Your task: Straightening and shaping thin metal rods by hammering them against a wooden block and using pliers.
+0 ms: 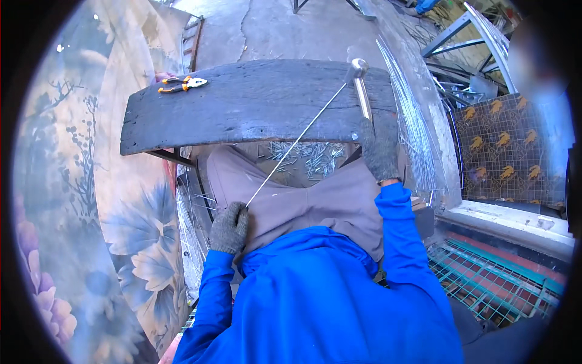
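My left hand [230, 227], in a grey knit glove, is closed around the near end of a thin metal rod [295, 144]. The rod slants up to the right across the dark wooden bench [242, 103]. Its far end meets a small grey metal piece [350, 75] near the bench's right side; what that piece is, I cannot make out. My right hand [379, 151], gloved too, grips a hammer [363, 98] by its handle. The hammer's rounded head is right beside the rod's far end; whether they touch is unclear. Orange-and-black pliers [182, 84] lie at the bench's far left.
Many short cut metal pieces [312, 159] lie below the bench, between my legs. Long thin rods [409, 112] lie in a bundle on the right. Beyond are a patterned brown panel [500, 145], a metal frame [451, 33] and green wire mesh [485, 285]. A floral curtain [91, 182] hangs left.
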Motion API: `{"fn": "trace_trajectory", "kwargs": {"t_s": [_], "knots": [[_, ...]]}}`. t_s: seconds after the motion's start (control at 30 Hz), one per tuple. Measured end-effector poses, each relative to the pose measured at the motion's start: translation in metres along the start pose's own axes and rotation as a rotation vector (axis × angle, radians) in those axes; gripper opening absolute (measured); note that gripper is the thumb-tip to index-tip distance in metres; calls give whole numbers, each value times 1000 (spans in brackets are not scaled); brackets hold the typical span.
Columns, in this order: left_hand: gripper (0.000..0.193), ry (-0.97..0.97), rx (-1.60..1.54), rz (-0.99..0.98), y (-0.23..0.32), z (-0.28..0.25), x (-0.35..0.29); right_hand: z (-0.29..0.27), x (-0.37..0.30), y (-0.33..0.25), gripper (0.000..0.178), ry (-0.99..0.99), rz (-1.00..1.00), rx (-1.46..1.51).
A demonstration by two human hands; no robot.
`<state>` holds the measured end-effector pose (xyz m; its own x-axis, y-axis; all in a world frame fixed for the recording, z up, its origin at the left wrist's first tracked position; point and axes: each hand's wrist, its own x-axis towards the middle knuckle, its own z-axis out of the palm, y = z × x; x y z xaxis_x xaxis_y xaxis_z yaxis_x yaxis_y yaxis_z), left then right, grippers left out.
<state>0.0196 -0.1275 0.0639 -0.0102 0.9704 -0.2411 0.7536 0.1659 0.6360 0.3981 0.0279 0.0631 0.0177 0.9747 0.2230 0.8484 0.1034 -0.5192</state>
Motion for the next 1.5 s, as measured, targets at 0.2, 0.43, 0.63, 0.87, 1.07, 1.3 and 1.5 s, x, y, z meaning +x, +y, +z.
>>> {"fn": "trace_trajectory", "kwargs": {"t_s": [0.2,0.43,0.63,0.87,1.07,1.3,1.5], "knots": [[19,28,21,29,4,5,-1,6,-1,24,36,-70,37,-43],[20,59,44,26,8,6,1,-7,2,-14,37,102,167,97],[20,110,98,32,9,7,-1,14,4,-5,40,97,161,85],[18,65,5,3,7,7,2,0,22,-3,43,-14,299,54],[19,51,-38,-23,1,7,2,7,20,1,44,126,269,84],[17,35,32,-37,7,1,0,1,31,-4,35,127,237,-12],[19,96,8,18,7,4,-3,-11,53,17,45,-133,300,-19]]}}
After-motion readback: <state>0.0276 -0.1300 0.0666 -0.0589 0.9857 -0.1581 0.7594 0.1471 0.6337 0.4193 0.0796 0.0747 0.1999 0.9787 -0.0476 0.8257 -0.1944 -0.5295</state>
